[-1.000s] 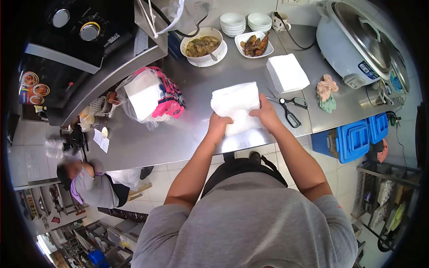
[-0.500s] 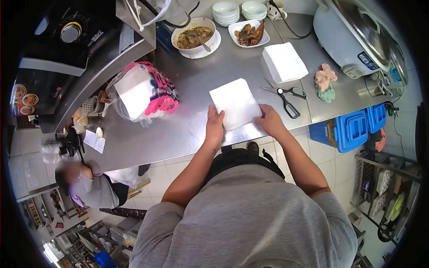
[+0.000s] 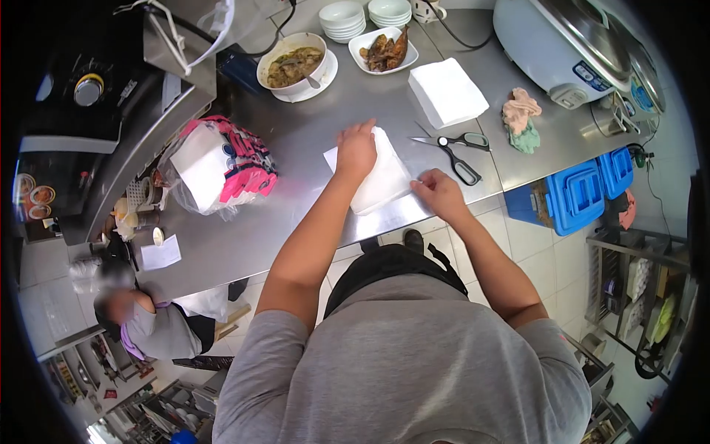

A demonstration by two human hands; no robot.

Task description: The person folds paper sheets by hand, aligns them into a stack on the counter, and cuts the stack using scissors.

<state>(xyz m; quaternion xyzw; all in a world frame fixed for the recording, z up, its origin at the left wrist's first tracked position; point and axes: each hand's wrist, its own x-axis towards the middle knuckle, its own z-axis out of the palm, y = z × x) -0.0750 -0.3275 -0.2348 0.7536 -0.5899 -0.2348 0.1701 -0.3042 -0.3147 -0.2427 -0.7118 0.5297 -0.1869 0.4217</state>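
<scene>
A stack of white paper napkins [image 3: 384, 181] lies on the steel counter right in front of me. My left hand [image 3: 356, 153] reaches over its far left part, fingers together and bent at the edge of the sheets. A white corner sticks out to the left from under that hand. At the stack's right edge, my right hand [image 3: 440, 194] has its fingers curled, with thumb and forefinger at the paper. Black-handled scissors [image 3: 452, 152] lie spread just beyond the right hand. Farther back is a taller stack of white napkins [image 3: 448, 92].
An open pink package of napkins [image 3: 240, 166] stands on the left. At the back are a bowl of stew [image 3: 294, 65], a dish of fried food [image 3: 382, 50] and a large cooker [image 3: 555, 52]. Crumpled cloths [image 3: 522, 118] lie to the right. Another person [image 3: 163, 325] is at the lower left.
My left hand has moved from the stack's near left side to its far left part, and a corner now juts out leftward. The right hand stays by the right edge. The view has shifted slightly.
</scene>
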